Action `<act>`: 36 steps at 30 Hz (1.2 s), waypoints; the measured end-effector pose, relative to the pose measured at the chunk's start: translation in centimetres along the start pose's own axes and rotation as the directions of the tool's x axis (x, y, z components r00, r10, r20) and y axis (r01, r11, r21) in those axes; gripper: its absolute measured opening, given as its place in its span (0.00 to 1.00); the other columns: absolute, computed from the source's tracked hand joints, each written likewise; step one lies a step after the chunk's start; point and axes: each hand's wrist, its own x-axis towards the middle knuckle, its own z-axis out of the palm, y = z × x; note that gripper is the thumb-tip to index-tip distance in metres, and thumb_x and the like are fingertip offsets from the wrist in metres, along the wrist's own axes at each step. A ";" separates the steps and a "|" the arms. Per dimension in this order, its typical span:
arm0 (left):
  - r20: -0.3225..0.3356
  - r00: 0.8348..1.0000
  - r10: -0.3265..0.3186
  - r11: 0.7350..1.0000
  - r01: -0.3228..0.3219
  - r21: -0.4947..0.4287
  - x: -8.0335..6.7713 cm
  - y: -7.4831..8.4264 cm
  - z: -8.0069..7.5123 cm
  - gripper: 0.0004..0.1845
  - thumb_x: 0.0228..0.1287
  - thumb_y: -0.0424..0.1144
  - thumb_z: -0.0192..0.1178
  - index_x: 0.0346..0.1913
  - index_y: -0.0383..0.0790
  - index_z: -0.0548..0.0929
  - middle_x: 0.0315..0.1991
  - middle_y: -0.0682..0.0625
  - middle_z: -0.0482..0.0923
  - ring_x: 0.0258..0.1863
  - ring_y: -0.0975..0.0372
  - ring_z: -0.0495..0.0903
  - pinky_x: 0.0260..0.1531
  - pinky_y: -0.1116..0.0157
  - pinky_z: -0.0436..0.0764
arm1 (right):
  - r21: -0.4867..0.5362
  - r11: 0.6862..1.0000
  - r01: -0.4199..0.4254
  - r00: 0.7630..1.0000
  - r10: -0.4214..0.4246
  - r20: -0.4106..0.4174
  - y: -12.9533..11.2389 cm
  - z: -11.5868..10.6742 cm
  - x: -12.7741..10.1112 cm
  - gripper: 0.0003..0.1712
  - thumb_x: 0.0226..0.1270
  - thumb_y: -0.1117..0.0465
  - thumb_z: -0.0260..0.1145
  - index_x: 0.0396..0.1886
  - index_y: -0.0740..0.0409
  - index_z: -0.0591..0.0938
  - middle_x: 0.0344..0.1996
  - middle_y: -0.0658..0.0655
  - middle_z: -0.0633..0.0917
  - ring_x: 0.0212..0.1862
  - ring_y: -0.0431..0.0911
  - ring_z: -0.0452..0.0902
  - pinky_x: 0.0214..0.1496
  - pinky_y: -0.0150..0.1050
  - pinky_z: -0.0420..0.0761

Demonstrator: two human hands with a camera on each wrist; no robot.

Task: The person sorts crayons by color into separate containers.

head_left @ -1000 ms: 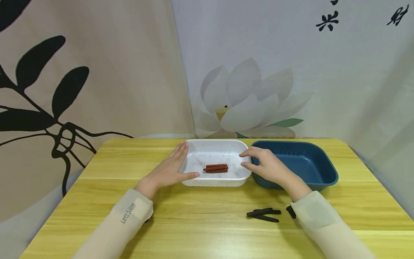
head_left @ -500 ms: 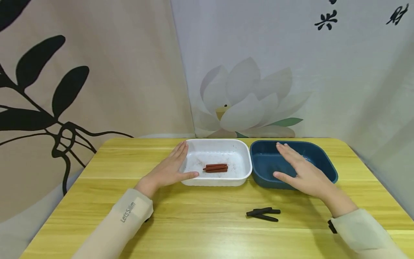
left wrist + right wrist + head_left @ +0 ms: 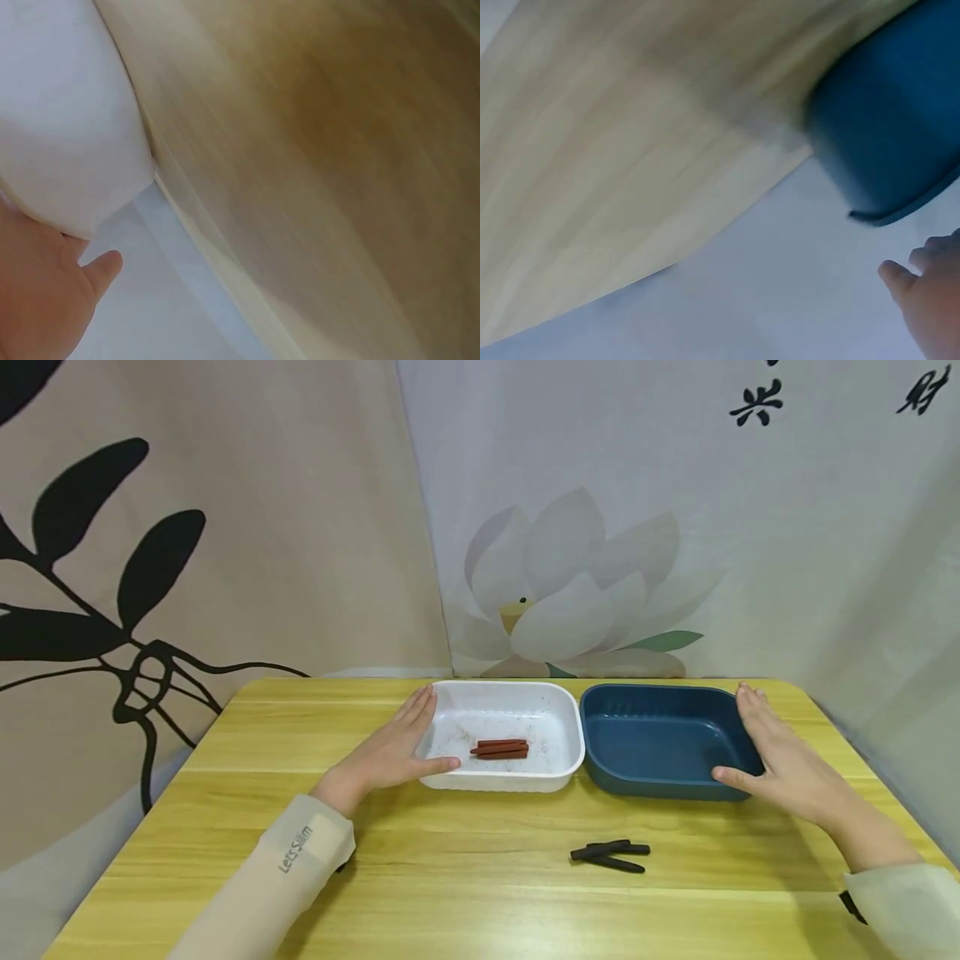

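My left hand [image 3: 390, 752] rests along the left side of the white tub [image 3: 498, 782], fingers straight, thumb over the front left corner of its rim. In the left wrist view that hand [image 3: 45, 292] touches the tub's edge. Inside the tub lie several reddish-brown sticks [image 3: 501, 750] side by side. Against its right side stands a dark blue tub [image 3: 660, 789]. My right hand [image 3: 787, 764] is at the blue tub's right end, fingers extended and thumb at the front right corner; whether it touches cannot be told. Nothing is gripped in either hand.
Several black sticks [image 3: 611, 855] lie crossed on the wooden table [image 3: 465, 877] in front of the tubs. Behind the table's back edge hangs a printed cloth [image 3: 337, 527] with leaves and a lotus.
My right hand has moved right, from the seam between the tubs, over the blue tub, to its right end. My left hand and the tubs stay put.
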 end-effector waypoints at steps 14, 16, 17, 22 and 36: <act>0.010 1.000 0.003 1.000 -0.003 0.005 0.0 0.1 -0.1 0.61 0.61 0.75 0.51 0.79 0.35 0.38 0.81 0.48 0.25 0.81 0.53 0.31 0.79 0.52 0.45 | 0.078 0.993 -0.088 0.990 0.079 0.114 2.5 0.5 1.0 0.66 0.66 0.45 0.67 0.78 0.66 0.29 0.78 0.66 0.26 0.78 0.66 0.19 0.73 0.73 0.35; 0.011 1.000 0.003 1.000 -0.003 0.001 0.1 0.1 -0.2 0.61 0.61 0.75 0.51 0.79 0.35 0.38 0.81 0.48 0.24 0.81 0.53 0.31 0.79 0.51 0.45 | 0.089 0.991 -0.099 0.988 0.087 0.125 2.5 0.6 1.1 0.66 0.66 0.44 0.67 0.78 0.65 0.28 0.78 0.66 0.25 0.78 0.67 0.20 0.72 0.75 0.37; 0.011 1.000 0.003 1.000 -0.003 0.000 0.1 0.1 -0.2 0.61 0.61 0.75 0.51 0.79 0.35 0.38 0.81 0.48 0.24 0.81 0.53 0.31 0.79 0.51 0.45 | 0.088 0.991 -0.104 0.987 0.093 0.128 2.5 0.6 1.2 0.67 0.65 0.44 0.68 0.77 0.65 0.28 0.77 0.66 0.25 0.78 0.68 0.20 0.72 0.75 0.37; 0.010 1.000 -0.007 1.000 0.007 0.000 -0.1 0.3 -0.4 0.61 0.61 0.75 0.51 0.79 0.36 0.37 0.81 0.49 0.23 0.81 0.53 0.31 0.79 0.48 0.46 | 0.065 0.990 -0.125 0.982 0.113 0.153 2.5 0.6 1.5 0.71 0.63 0.41 0.69 0.76 0.68 0.27 0.76 0.70 0.25 0.77 0.69 0.19 0.74 0.72 0.33; -0.044 0.974 0.223 0.967 -0.227 -0.114 0.1 4.6 -0.3 0.50 0.68 0.65 0.55 0.80 0.43 0.45 0.82 0.51 0.38 0.81 0.53 0.40 0.77 0.43 0.47 | 0.056 0.989 -0.133 0.980 0.123 0.157 2.5 0.8 1.5 0.72 0.61 0.40 0.70 0.75 0.73 0.29 0.76 0.73 0.27 0.77 0.69 0.20 0.75 0.70 0.32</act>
